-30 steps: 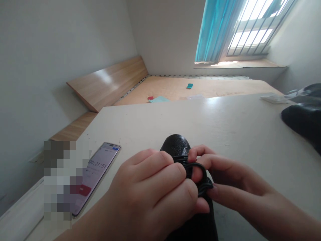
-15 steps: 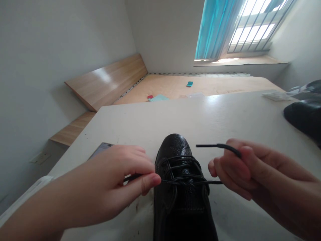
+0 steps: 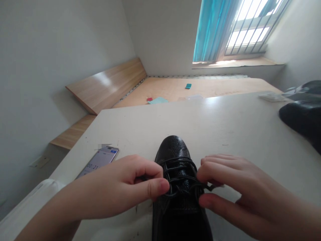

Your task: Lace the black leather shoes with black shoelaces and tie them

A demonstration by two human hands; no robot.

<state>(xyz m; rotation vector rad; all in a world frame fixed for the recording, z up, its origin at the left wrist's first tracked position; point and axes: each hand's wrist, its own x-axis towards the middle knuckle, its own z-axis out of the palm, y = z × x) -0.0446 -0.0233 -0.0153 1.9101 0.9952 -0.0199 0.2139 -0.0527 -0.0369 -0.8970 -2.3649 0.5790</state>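
A black leather shoe stands on the white table, toe pointing away from me. Its black lace runs in rows across the front, with crossed strands near the tongue. At the shoe's left side, my left hand pinches a lace end between thumb and forefinger. My right hand is at the right side, thumb and fingers apart, around a loose lace strand. That strand passes under the fingers, and whether they touch it is hard to tell.
A phone showing a timer lies left, partly behind my left forearm. Another black shoe is at the right edge of the white table, near a clear plastic packet. Beyond is a wooden surface with a teal item.
My right hand has moved left to the shoe and its fingers have opened; the lace tip it held up no longer shows. My left hand has shifted slightly right and down, uncovering the phone.
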